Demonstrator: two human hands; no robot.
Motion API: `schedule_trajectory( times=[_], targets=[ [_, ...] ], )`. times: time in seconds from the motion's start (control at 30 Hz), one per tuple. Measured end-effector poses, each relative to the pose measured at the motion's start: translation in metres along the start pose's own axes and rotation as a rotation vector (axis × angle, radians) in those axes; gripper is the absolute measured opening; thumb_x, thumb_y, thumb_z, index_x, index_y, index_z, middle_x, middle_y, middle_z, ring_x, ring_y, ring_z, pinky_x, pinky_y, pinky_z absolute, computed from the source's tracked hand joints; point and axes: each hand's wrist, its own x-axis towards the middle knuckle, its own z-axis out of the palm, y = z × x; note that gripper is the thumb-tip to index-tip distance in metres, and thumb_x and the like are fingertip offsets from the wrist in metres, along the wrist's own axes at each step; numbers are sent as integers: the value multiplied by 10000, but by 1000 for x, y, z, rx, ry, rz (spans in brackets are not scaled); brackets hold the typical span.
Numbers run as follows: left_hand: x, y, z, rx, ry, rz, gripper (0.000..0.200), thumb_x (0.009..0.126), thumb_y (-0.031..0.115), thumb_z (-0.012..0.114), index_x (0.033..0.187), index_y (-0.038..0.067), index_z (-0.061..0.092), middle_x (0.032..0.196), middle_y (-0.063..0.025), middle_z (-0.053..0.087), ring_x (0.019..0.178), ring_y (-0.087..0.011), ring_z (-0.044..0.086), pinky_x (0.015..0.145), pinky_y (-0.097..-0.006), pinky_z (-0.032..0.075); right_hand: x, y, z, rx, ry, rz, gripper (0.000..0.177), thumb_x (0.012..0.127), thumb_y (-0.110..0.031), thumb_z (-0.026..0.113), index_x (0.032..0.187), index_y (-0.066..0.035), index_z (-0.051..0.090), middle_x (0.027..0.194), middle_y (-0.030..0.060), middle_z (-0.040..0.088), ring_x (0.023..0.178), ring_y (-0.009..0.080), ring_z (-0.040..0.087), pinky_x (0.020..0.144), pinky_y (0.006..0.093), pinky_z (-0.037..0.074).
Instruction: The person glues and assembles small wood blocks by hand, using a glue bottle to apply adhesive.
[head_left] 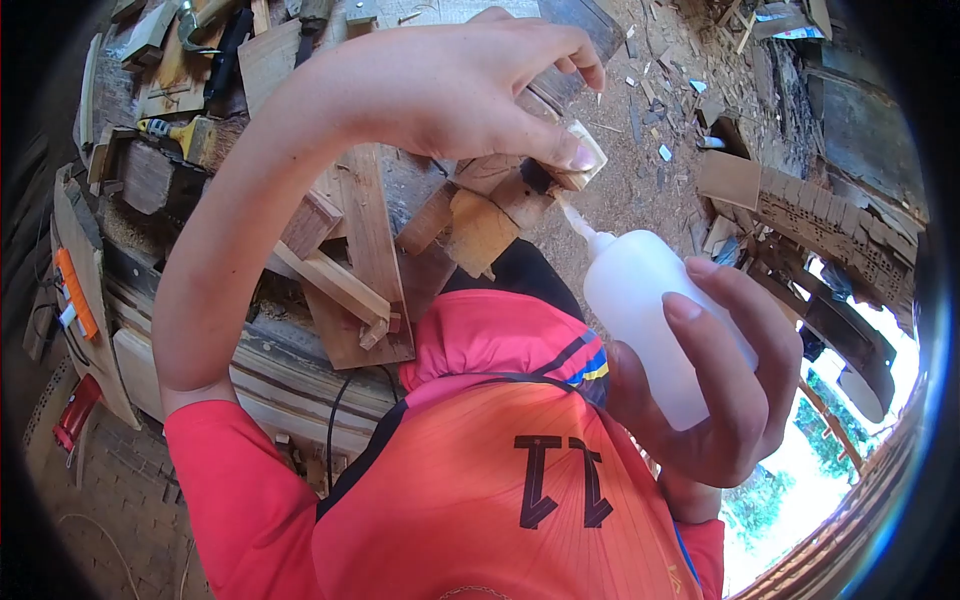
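My left hand (500,90) reaches over the bench from the left, its thumb pressed on the pale end of a small wooden piece (592,160) and its other fingers curved over the far side. In my right hand (730,370) is a white squeeze bottle (640,290), tilted so that its nozzle points up and left. The nozzle tip is close beside a wooden block (522,195) with a dark patch, just below my left thumb. A torn tan piece (480,232) lies against that block.
Boards and offcuts (370,250) cover the bench on the left, with a yellow-handled brush (180,135) and a hammer (187,25). An orange tool (75,295) is at the far left. Wood scraps and sawdust litter the ground (640,130); a stacked timber piece (830,225) stands right.
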Motion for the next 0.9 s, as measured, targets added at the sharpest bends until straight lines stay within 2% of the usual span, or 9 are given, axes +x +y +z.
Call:
schedule_trajectory(
  times=[0.1, 0.27, 0.4, 0.57, 0.7, 0.9],
  targets=[
    [-2, 13, -1, -16, 6, -89, 865, 948, 648, 654, 1458, -23, 459, 1363, -293, 568, 1311, -383, 536, 1096, -413, 435, -5, 5, 2, 61, 29, 6, 520, 861, -253, 872, 1259, -40, 614, 1169, 255, 684, 1016, 348, 721, 807, 409, 611],
    [0, 34, 7, -4, 77, -238, 907, 923, 656, 691, 1463, -33, 453, 1368, -288, 572, 1320, -361, 540, 1091, -401, 442, -23, 28, -6, 187, 19, 61, 553, 863, -269, 878, 1270, -16, 604, 1218, 276, 668, 1079, 351, 699, 906, 422, 588],
    [3, 47, 14, 70, 107, -252, 973, 873, 659, 757, 1473, -40, 443, 1384, -290, 564, 1359, -350, 520, 1110, -399, 436, -41, 52, 4, 315, 75, 71, 576, 844, -268, 893, 1276, -21, 603, 1243, 271, 664, 1108, 346, 691, 919, 423, 586],
    [12, 15, 19, 20, 124, -447, 1002, 840, 672, 793, 1483, -15, 449, 1451, -300, 503, 1388, -373, 486, 1119, -416, 430, -52, 75, 12, 402, 110, 49, 583, 820, -222, 910, 1278, -23, 609, 1253, 269, 668, 1117, 345, 694, 914, 420, 591],
    [14, 67, 21, 107, 135, -571, 996, 829, 681, 800, 1481, 7, 463, 1477, -302, 473, 1392, -387, 475, 1111, -423, 435, -54, 95, 18, 456, 157, 0, 570, 811, -178, 912, 1276, -24, 621, 1249, 263, 678, 1126, 343, 698, 914, 418, 593],
    [18, 74, 23, 68, 180, -612, 990, 816, 688, 806, 1463, 13, 482, 1447, -294, 499, 1378, -389, 488, 1122, -423, 431, -43, 112, 18, 481, 134, -47, 558, 808, -142, 909, 1275, -15, 630, 1239, 256, 688, 1141, 342, 697, 924, 421, 590]
  ],
)
